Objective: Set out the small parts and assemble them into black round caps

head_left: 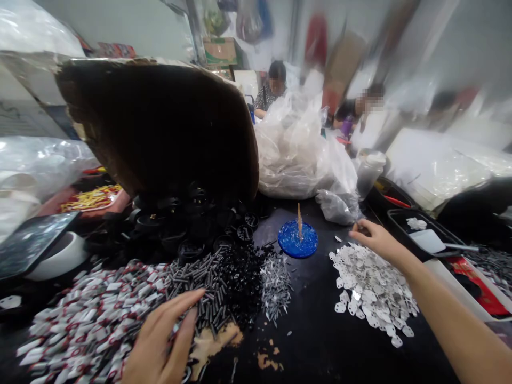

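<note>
My left hand [162, 341] hovers low over the heaps at the near left, fingers stretched and thumb apart, with nothing visible between them. Beneath and beside it lie white-and-grey parts with red rings [108, 304] and a heap of small metal springs [206, 285]. My right hand [372, 237] is at the far edge of a pile of flat pale plates with holes [372, 288]. Its fingers are curled into a pinch; whatever they hold, if anything, is too small to make out. Between the hands are small black parts [242, 272] and slim silvery pieces [276, 285].
A blue dish [298, 240] with an upright brown stick stands mid-table. Behind are a large dark tilted box [168, 122] and a clear plastic bag [298, 154]. A phone [34, 242] leans at left; a black tray [424, 229] lies right. Co-workers [274, 88] sit beyond.
</note>
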The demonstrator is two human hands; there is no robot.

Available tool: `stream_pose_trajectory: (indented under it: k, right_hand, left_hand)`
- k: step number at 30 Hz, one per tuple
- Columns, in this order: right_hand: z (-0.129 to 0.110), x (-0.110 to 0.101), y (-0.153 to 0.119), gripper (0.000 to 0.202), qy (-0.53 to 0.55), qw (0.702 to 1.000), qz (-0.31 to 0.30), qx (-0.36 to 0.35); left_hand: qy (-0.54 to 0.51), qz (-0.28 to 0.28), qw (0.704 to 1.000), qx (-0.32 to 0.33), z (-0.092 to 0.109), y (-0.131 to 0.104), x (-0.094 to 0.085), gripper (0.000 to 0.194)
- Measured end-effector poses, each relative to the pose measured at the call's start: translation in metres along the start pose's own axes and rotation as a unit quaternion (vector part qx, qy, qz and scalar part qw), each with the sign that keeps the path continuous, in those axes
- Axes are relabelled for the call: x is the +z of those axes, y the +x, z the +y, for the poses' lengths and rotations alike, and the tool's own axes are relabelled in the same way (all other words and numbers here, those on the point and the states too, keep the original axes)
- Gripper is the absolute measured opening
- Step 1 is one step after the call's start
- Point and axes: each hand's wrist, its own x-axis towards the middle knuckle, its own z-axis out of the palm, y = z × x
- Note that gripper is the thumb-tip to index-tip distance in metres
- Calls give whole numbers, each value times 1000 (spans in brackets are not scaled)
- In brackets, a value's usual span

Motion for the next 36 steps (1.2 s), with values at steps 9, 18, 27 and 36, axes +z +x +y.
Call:
stream_pose_trajectory:
  k: [9,18,27,36]
  right_hand:
    - [-20,26,26,25,-33,990,-134,-11]
    - [-56,59,-8,25,-171,960,-186,-120]
    - [-57,35,-1,27,-190,951,-194,-145]
    - [-31,55,64,28,-132,972,-194,17]
  left_hand:
    - [19,-234,968,87,75,178,84,40]
    - [55,-285,955,57,77,217,137,32]
    - [17,-328,944,17,68,230,158,30]
    - [-38,-363,931,-28,60,232,184,34]
